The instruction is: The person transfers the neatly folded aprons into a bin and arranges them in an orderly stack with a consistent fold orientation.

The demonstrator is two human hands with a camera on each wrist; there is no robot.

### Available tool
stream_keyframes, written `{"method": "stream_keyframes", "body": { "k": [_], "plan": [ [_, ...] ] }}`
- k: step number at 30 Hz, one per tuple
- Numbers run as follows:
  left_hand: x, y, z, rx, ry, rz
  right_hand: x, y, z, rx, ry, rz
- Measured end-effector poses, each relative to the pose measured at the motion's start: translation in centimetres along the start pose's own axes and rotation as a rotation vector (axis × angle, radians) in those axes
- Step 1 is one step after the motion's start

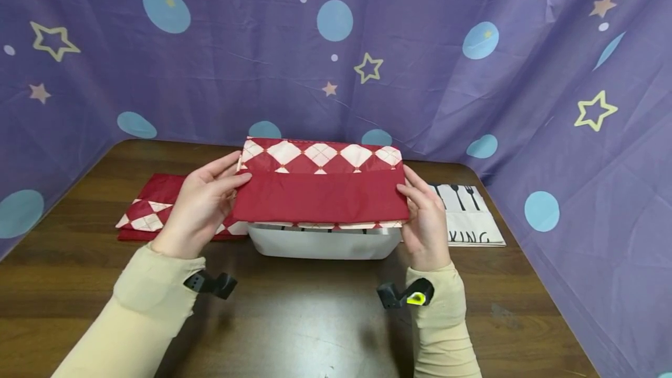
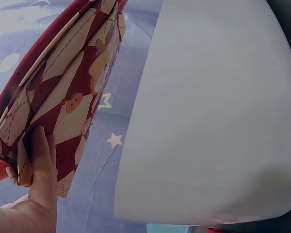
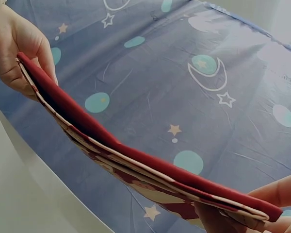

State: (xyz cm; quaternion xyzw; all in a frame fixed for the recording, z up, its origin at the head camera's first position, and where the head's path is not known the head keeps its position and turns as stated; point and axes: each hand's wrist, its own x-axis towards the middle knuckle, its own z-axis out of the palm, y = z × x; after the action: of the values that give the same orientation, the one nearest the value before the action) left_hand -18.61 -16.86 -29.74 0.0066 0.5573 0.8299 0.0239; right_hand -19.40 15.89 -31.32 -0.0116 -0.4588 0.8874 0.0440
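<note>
Both hands hold up a folded red cloth [image 1: 321, 197] with a cream diamond-patterned band along its top. My left hand [image 1: 196, 209] pinches its left end, thumb on the front. At the right end, my right hand [image 1: 426, 220] pinches it the same way. In the left wrist view the cloth [image 2: 63, 97] shows cartoon figures on its patterned side and several folded layers. Seen from the right wrist, the layered cloth [image 3: 136, 150] stretches between the two hands. Under and behind it stands a white bin [image 1: 325, 245], its upper part hidden by the cloth; dark marks show just inside its rim.
On the left of the wooden table [image 1: 294, 319] lies another folded red diamond-patterned cloth [image 1: 152, 212], partly behind my left arm. A folded white cloth [image 1: 475, 220] with black utensil prints and lettering lies at the right. A purple starry curtain [image 1: 226, 74] hangs around the table.
</note>
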Motion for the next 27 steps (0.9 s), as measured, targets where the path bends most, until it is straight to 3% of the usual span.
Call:
{"method": "stream_keyframes", "body": {
  "k": [18,27],
  "plan": [
    [0.9,-0.3,0.7,0.086,0.029,0.0,0.9,1.0,-0.3,-0.104,0.072,-0.039],
    [1.3,-0.1,0.9,0.001,0.019,-0.019,1.1,1.2,-0.4,-0.142,0.073,-0.034]
  ]
}}
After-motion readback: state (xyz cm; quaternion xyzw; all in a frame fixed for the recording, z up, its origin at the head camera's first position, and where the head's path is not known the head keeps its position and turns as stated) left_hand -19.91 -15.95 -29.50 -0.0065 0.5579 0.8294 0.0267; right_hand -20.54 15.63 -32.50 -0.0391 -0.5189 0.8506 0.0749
